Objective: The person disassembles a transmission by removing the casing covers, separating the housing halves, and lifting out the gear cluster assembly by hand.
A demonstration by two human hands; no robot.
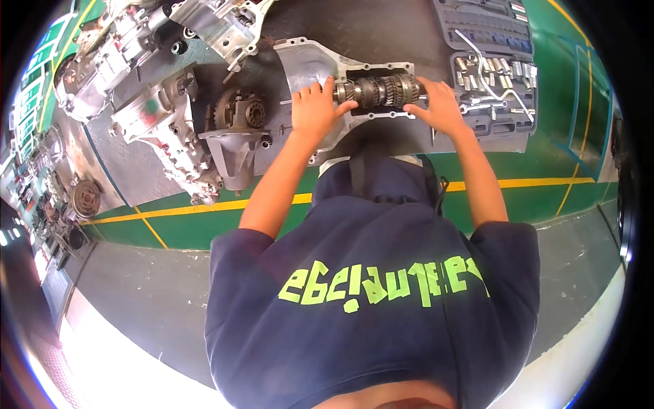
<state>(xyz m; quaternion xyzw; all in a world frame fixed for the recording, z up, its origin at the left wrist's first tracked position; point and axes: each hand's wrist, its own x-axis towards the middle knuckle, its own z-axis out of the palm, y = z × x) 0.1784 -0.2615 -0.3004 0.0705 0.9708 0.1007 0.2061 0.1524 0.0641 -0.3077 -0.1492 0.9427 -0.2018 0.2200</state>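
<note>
A gear shaft point(379, 91) with several toothed gears lies lengthwise in the open half of a metal gearbox housing point(310, 61), near the bench's front edge. My left hand point(315, 112) straddles the shaft's left end, thumb on the near side and index finger on the far side. At the opposite end my right hand point(439, 108) pinches around the last gear, its thumb also nearer to me. Thin rod ends stick out past both hands. The palms hide where the shaft sits under them.
A differential point(238, 112) stands left of the housing, beside another gearbox casing point(160, 119). More metal housings point(225, 31) crowd the far left of the bench. To the right lies an open socket set case point(494, 85) with a bent wrench handle point(482, 58) across it.
</note>
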